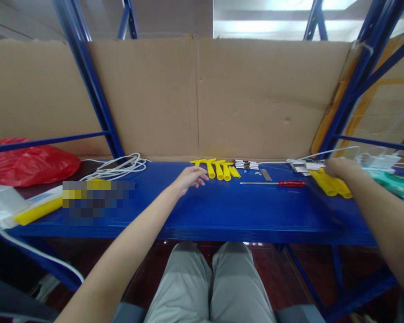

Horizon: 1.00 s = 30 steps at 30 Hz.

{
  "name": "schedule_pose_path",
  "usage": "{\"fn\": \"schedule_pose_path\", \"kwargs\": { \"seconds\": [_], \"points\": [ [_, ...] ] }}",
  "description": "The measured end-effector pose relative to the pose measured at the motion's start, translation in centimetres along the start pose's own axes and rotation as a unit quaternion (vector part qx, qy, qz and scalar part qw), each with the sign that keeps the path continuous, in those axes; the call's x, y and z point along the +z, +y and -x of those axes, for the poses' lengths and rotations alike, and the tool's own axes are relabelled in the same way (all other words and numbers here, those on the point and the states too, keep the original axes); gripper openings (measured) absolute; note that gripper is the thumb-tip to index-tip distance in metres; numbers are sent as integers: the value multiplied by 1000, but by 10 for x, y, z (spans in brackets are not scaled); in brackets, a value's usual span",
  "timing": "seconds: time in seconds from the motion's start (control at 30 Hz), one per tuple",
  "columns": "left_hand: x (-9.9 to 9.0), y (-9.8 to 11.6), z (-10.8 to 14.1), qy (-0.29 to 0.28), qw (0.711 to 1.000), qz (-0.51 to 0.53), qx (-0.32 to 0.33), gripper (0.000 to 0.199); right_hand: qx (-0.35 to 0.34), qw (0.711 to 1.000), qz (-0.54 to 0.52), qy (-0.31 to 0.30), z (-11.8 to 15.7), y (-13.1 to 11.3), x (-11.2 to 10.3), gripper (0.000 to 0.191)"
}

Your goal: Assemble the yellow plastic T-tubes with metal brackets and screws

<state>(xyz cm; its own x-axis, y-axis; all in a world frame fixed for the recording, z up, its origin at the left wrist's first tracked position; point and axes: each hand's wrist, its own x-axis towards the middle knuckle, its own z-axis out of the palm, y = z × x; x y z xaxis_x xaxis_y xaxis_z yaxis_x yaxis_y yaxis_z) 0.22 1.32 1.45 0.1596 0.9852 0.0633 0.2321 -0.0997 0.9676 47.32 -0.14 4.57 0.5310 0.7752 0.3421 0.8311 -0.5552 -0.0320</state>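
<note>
My left hand (191, 178) is over the blue tabletop, its fingers loosely apart with nothing in them. Just beside it stands a row of several yellow T-shaped plastic handles (218, 169) with hollow ends. Smaller yellow plastic pieces (234, 172) lie at the row's right end. On the far right my right hand (338, 169) is closed at the upper ends of two yellow tubular plastic handles (326, 183); its fingertips are mostly hidden. A screwdriver (291, 184) with a red handle lies between the hands, its shaft pointing left.
White-and-black small parts (246, 164), tiny screws (257, 173) and a flat metal blade (265, 174) lie at the back. Coiled white cable (121, 168) and a red bag (30, 163) are left; a green-white packet (393, 181) is right. Cardboard (256, 98) walls the back.
</note>
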Motion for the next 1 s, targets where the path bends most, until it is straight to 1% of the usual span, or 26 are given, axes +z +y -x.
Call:
{"fn": "schedule_pose_path", "kwargs": {
  "seconds": [0.03, 0.1, 0.17, 0.23, 0.27, 0.33, 0.37, 0.43, 0.5, 0.57, 0.6, 0.67, 0.7, 0.77, 0.9, 1.0],
  "points": [
    [0, -1, -1, 17, 1000, -17, 6, 5, -1, 999, 30, -30, 6, -6, -7, 27],
    [-2, -3, -4, 59, 995, -74, 28, 8, -11, 999, 46, -28, 19, -22, -20, 35],
    [-5, -7, -7, 111, 978, -166, 57, 10, -24, 999, 22, 22, 32, -40, -31, 40],
    [-10, -11, -10, 169, 938, -286, 97, 10, -25, 996, -44, 80, 44, -61, -38, 40],
    [-12, -13, -11, 192, 918, -332, 102, 11, -20, 990, -88, 110, 49, -71, -40, 39],
    [-17, -16, -13, 214, 888, -396, 92, 13, -16, 965, -192, 179, 56, -91, -43, 37],
    [-19, -18, -14, 216, 880, -416, 79, 14, -10, 948, -239, 207, 58, -101, -42, 36],
    [-22, -22, -16, 206, 870, -445, 52, 15, -19, 920, -313, 234, 60, -118, -39, 35],
    [-23, -27, -20, 179, 865, -466, 51, 22, -22, 896, -368, 245, 62, -132, -31, 33],
    [-23, -32, -23, 159, 853, -490, 82, 30, -29, 883, -405, 235, 65, -143, -19, 31],
    [-22, -34, -24, 149, 845, -504, 104, 35, -31, 884, -412, 220, 67, -147, -13, 30],
    [-20, -37, -25, 122, 834, -522, 131, 46, -50, 897, -402, 179, 72, -151, -1, 29],
    [-18, -38, -25, 104, 832, -529, 134, 50, -59, 906, -388, 161, 74, -151, 5, 28],
    [-16, -39, -23, 72, 828, -542, 120, 55, -76, 923, -354, 132, 78, -149, 12, 27],
    [-13, -36, -18, 23, 820, -567, 71, 52, -84, 949, -291, 88, 82, -142, 16, 28],
    [-14, -34, -16, 8, 818, -572, 63, 52, -79, 959, -266, 61, 83, -142, 15, 30]
  ]
}}
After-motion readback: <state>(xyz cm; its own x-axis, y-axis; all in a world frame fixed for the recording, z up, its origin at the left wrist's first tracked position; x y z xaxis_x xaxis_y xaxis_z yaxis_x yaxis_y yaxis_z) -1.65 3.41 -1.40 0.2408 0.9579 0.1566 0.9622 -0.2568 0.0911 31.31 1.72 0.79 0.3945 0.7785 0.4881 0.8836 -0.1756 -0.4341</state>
